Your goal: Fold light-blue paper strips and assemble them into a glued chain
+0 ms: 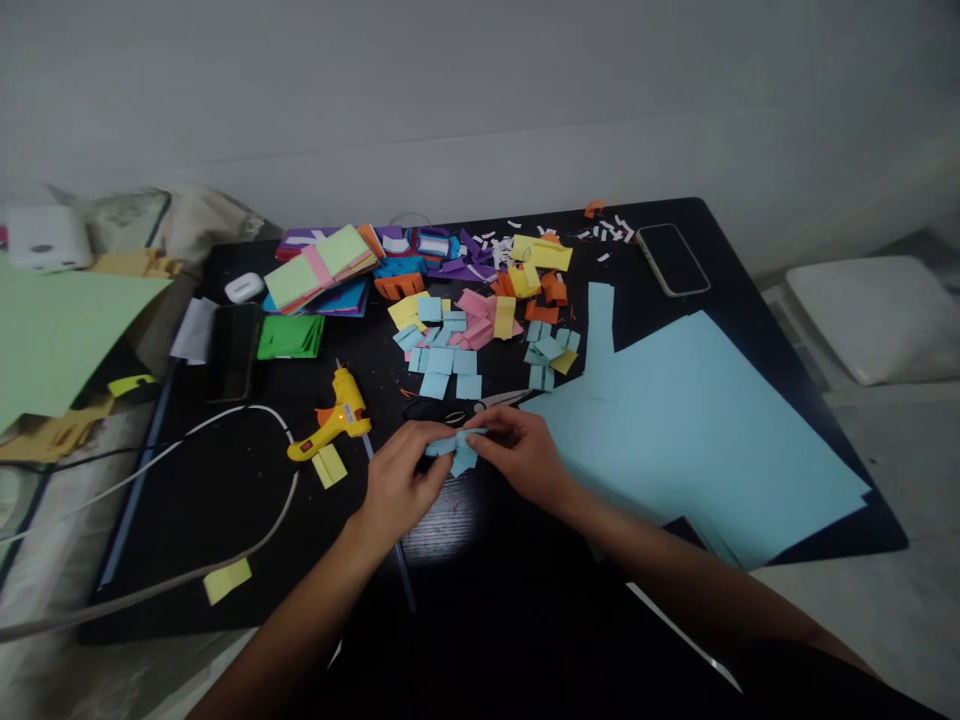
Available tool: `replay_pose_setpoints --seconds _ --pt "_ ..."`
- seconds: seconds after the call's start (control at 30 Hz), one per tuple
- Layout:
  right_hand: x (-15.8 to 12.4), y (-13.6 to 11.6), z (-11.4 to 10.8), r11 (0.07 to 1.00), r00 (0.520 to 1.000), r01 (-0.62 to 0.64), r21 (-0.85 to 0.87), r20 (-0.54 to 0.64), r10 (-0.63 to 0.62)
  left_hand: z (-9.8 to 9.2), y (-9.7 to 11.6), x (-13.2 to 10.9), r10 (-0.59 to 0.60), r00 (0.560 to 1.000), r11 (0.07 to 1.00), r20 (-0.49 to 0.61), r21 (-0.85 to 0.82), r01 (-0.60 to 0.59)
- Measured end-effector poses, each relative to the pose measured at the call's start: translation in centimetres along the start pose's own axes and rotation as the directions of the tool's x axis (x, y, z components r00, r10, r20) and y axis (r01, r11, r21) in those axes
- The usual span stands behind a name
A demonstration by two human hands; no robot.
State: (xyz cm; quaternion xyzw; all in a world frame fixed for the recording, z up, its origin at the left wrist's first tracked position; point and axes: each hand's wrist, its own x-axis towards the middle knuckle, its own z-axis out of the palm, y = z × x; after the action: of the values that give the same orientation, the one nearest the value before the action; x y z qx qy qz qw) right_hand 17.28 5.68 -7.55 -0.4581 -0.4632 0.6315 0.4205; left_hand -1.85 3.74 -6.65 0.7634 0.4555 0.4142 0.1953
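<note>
Both hands point(396, 476) pinching folded blue paper piece point(463, 458); scissors point(502, 399) lying just beyond.

Dim, greyish light leaves the frame murky. Glare whitens the black, wood-grained surface point(450, 530) just below centre; outer edges look soft and stretched.

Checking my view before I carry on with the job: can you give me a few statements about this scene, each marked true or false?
1. The left hand and right hand both hold a light-blue paper piece. True.
2. The yellow glue gun lies on the right hand's side. False: it lies on the left hand's side.
3. Scissors lie just beyond the hands. True.
4. The large paper sheets at the right are orange. False: they are light blue.
5. A white cable runs across the table's left part. True.
</note>
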Motion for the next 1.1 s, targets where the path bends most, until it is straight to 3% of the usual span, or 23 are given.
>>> replay_pose_setpoints --seconds 0.2,0.43,0.77,1.1 --pt "0.20 0.46 -0.04 0.999 0.999 0.032 -0.038 -0.037 -0.033 -0.01 -0.18 -0.27 -0.035 0.999 0.999 -0.018 0.033 0.036" --pt "-0.05 0.53 0.04 0.999 0.998 0.005 -0.033 -0.068 -0.007 -0.16 0.27 0.33 0.028 1.000 0.999 -0.004 -0.044 -0.028" --pt "-0.20 0.30 0.17 1.000 1.000 -0.022 0.022 0.003 0.022 0.03 0.00 0.21 -0.166 0.986 0.980 0.026 -0.105 0.168" --pt "-0.05 0.29 0.26 0.995 0.998 -0.068 0.071 -0.001 0.069 0.28 -0.19 0.02 -0.267 0.964 0.955 0.003 -0.131 0.265"
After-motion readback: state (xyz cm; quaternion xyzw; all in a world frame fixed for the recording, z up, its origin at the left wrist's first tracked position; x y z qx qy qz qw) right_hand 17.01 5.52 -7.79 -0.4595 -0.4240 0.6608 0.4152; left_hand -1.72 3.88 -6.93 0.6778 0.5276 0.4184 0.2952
